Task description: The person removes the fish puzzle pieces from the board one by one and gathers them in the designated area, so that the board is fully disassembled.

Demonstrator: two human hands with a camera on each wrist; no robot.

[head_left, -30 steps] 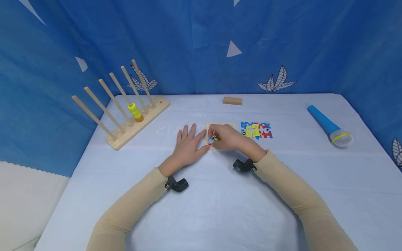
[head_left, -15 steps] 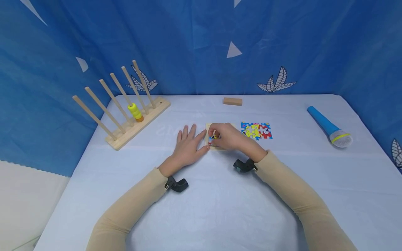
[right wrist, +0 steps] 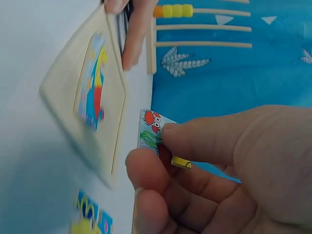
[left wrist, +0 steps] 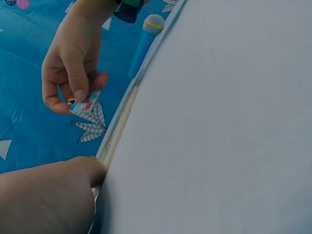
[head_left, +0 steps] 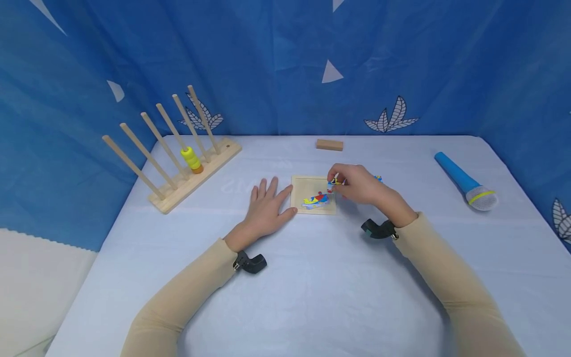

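My left hand (head_left: 264,209) lies spread against the square, pale wooden tray (head_left: 307,184), likely to steady it, while my right hand (head_left: 360,185) pinches a flat, light-blue, crab-printed puzzle piece (right wrist: 148,130).

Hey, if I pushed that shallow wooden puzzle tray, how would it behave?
The wooden puzzle tray would probably slide flat rather than tip, being low and broad. It looks stiff, with straight wooden edges. The puzzle pieces inside might shift, since they fill only part of it.
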